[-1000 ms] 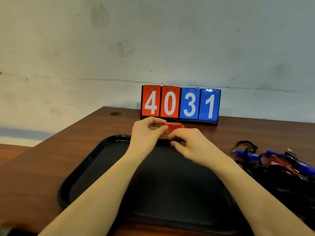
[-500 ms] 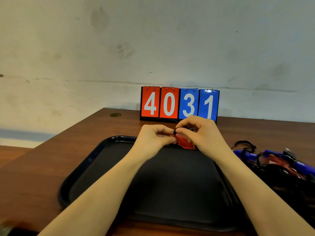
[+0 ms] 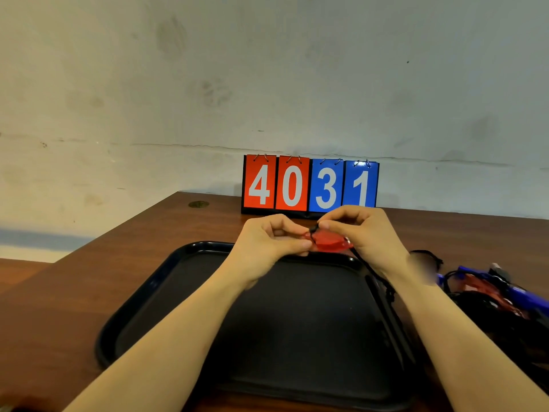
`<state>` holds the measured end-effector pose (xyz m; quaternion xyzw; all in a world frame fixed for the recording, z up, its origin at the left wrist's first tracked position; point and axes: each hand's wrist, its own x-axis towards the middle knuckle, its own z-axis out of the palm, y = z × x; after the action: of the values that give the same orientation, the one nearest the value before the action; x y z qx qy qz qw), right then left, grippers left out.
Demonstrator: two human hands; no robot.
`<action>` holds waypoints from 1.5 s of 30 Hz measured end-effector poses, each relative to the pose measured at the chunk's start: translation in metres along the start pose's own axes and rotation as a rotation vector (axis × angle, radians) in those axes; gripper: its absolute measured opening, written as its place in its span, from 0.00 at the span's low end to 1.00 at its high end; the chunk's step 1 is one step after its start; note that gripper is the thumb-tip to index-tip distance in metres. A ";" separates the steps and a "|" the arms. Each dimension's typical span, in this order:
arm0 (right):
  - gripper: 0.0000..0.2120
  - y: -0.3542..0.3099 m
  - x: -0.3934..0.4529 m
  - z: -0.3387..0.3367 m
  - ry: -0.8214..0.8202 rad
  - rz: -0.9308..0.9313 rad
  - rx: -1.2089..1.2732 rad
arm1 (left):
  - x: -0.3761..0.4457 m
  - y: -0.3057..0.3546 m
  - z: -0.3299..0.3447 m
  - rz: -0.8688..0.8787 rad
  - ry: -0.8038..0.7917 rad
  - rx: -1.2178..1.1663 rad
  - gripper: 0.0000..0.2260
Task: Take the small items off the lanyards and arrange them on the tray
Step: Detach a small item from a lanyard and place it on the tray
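Above the far edge of the black tray (image 3: 154, 295), both hands meet around a small red item (image 3: 328, 242). My left hand (image 3: 267, 242) pinches its left end. My right hand (image 3: 365, 233) pinches the black lanyard cord (image 3: 312, 231) where it loops at the item's top, and also holds the item's right end. The cord trails down under my right wrist, over the tray's right rim. Nothing lies on the tray's floor.
A heap of black lanyards with blue and red items (image 3: 502, 292) lies on the brown table (image 3: 59, 307) right of the tray. A flip scoreboard reading 4031 (image 3: 310, 185) stands at the back against the wall. The table's left edge runs diagonally.
The red item was lifted and turned between both hands. My right hand rose from beside it to above it and now pinches the cord loop at its top.
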<state>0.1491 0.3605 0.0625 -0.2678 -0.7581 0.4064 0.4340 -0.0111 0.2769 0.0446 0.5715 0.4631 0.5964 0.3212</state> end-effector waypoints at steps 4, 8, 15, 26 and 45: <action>0.04 0.002 -0.002 0.005 -0.042 0.034 0.001 | 0.003 0.001 0.000 0.012 0.081 -0.177 0.06; 0.05 -0.001 -0.006 0.013 -0.151 0.068 -0.038 | 0.006 -0.001 -0.002 0.007 0.240 -0.223 0.06; 0.06 -0.010 -0.007 0.018 -0.258 0.057 -0.096 | 0.010 -0.008 -0.005 -0.025 0.386 0.001 0.07; 0.06 -0.004 -0.006 0.019 0.009 -0.482 -0.695 | 0.008 -0.011 -0.002 0.040 0.329 0.338 0.07; 0.04 0.003 0.001 0.005 0.175 -0.149 -0.276 | 0.001 -0.001 0.002 0.041 -0.018 0.421 0.06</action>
<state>0.1440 0.3605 0.0591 -0.3021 -0.7840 0.2402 0.4862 -0.0095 0.2787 0.0438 0.6407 0.5629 0.4878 0.1864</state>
